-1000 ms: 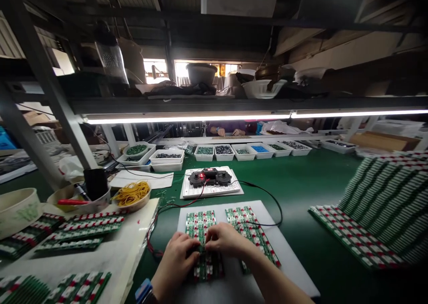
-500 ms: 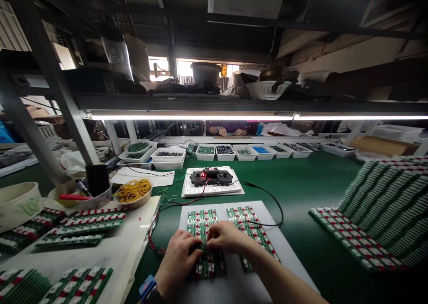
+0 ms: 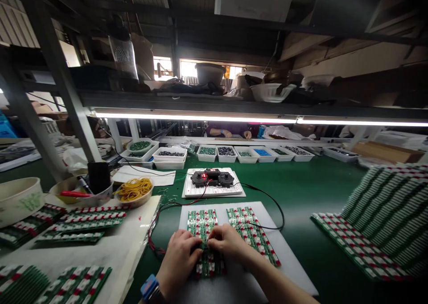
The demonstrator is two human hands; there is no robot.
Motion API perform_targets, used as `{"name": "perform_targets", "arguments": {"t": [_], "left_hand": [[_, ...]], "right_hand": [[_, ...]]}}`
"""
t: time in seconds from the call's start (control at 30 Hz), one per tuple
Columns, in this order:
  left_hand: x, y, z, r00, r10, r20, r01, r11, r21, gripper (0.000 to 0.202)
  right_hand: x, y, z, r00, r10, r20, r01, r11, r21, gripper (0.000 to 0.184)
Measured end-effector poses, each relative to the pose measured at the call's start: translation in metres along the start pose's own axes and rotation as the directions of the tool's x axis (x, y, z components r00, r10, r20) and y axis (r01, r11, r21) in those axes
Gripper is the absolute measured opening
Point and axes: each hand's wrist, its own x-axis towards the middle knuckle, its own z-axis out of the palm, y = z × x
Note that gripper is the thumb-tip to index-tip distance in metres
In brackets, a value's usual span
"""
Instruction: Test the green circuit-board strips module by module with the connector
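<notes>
My left hand (image 3: 179,257) and my right hand (image 3: 227,241) rest close together on a green circuit board panel (image 3: 202,223) that lies on a white sheet (image 3: 267,219). Both hands have their fingers curled and pinched at the same spot; what they hold is hidden, though red and black wires (image 3: 154,246) run to that spot. A second board panel (image 3: 252,230) lies beside my right hand. Behind the sheet stands a black tester with a red display (image 3: 213,178) on a white tray.
Stacks of green boards lie at the left (image 3: 83,223) and lean in rows at the right (image 3: 377,215). A bowl of yellow rubber bands (image 3: 133,190), a black cup and white parts trays (image 3: 230,152) stand further back. Another person's hands (image 3: 234,133) show beyond the trays.
My hands stay on the same board panel with only slight finger shifts. The camera has tilted a little, so the bench sits slightly lower in the picture.
</notes>
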Motion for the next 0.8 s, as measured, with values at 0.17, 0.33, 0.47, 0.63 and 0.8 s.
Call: {"name": "perform_targets", "arguments": {"t": [0.17, 0.33, 0.47, 0.63, 0.8], "left_hand": [[-0.001, 0.005, -0.003, 1.0, -0.003, -0.016, 0.003, 1.0, 0.022, 0.02], [-0.002, 0.009, -0.004, 0.999, 0.028, -0.045, -0.025, 0.997, 0.07, 0.019], [-0.005, 0.008, -0.006, 0.993, 0.084, -0.079, -0.076, 0.993, 0.09, 0.019], [-0.01, 0.005, -0.014, 0.985, 0.169, -0.047, -0.17, 0.985, -0.014, 0.021], [-0.011, 0.01, -0.018, 0.99, 0.137, 0.046, -0.134, 0.99, -0.047, 0.022]], "right_hand": [[-0.003, -0.001, 0.006, 0.993, 0.055, -0.105, -0.064, 0.994, -0.086, 0.012], [-0.005, -0.003, 0.006, 0.994, 0.046, -0.096, -0.052, 0.997, -0.06, 0.01], [-0.011, -0.003, 0.004, 0.989, 0.005, -0.146, -0.008, 1.0, -0.018, 0.009], [-0.018, -0.001, -0.003, 0.988, -0.1, -0.121, 0.114, 0.987, 0.111, 0.011], [-0.019, 0.008, -0.002, 0.993, -0.117, 0.012, 0.112, 0.97, 0.216, 0.011]]}}
